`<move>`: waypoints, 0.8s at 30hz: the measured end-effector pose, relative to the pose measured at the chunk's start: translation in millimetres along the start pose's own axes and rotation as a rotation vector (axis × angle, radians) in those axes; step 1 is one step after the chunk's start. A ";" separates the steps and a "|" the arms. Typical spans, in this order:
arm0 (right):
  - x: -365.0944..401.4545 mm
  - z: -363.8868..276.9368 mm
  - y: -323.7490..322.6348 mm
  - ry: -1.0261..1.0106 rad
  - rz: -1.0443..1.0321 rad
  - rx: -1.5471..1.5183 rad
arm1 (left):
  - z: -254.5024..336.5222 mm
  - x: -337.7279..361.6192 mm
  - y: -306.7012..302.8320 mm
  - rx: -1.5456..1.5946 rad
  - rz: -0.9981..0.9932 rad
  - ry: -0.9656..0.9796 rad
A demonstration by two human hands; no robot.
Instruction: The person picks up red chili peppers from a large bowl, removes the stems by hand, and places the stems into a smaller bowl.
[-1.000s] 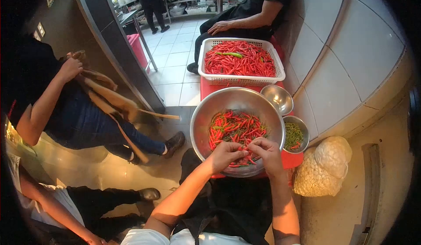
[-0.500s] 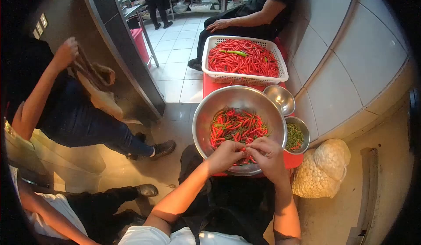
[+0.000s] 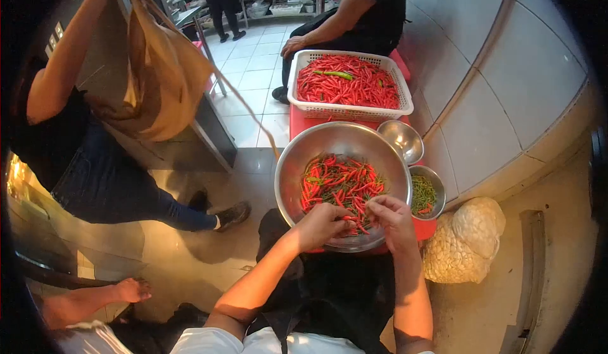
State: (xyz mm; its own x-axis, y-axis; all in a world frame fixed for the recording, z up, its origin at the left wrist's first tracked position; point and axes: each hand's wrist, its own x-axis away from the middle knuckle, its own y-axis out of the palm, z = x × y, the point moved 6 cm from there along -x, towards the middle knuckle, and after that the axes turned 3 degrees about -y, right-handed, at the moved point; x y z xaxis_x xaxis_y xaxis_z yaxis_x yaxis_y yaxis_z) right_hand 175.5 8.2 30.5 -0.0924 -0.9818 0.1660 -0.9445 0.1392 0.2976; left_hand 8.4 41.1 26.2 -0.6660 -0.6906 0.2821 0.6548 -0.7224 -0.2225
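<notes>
A wide steel bowl (image 3: 291, 176) holds red chilies (image 3: 342, 183) with green stems. Over its near edge, my left hand (image 3: 324, 226) is closed around a red chili (image 3: 348, 218). My right hand (image 3: 391, 219) is a little apart on the right side of the bowl, thumb and fingertips pinched together. Whatever lies in that pinch is too small to make out. Right of the bowl stands a small steel bowl (image 3: 441, 209) with green stems (image 3: 422, 193) and a bit of red in it.
Behind the big bowl, a white basket (image 3: 348, 110) of red chilies sits on a red surface (image 3: 297, 122) beside another small steel bowl (image 3: 403, 141). A filled plastic bag (image 3: 462, 246) lies at right. People are nearby; one at left lifts a tan cloth item (image 3: 168, 69).
My hands, which were together over the bowl, have parted, the right one shifting slightly right. The person at left has raised the tan cloth item; another person's arm has moved at lower left.
</notes>
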 end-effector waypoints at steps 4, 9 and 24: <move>-3.2 -37.7 -61.1 -0.344 0.440 0.618 | -38.7 -21.6 8.6 0.424 0.002 -0.020; -14.8 -52.2 -121.0 -0.440 0.658 1.194 | -61.5 -35.0 13.4 1.064 0.085 -0.133; 58.9 -30.0 -38.2 -0.587 0.511 0.781 | 58.7 -247.0 -138.5 1.245 0.507 -0.244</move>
State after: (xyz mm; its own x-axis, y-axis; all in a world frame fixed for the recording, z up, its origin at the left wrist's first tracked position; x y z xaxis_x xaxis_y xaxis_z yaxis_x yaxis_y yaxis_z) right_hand 215.6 -51.0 57.2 -0.4687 -0.7695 -0.4338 -0.6724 0.6293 -0.3897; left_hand 103.2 313.9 42.2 -0.2644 -0.7499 0.6064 0.7782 0.2056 0.5935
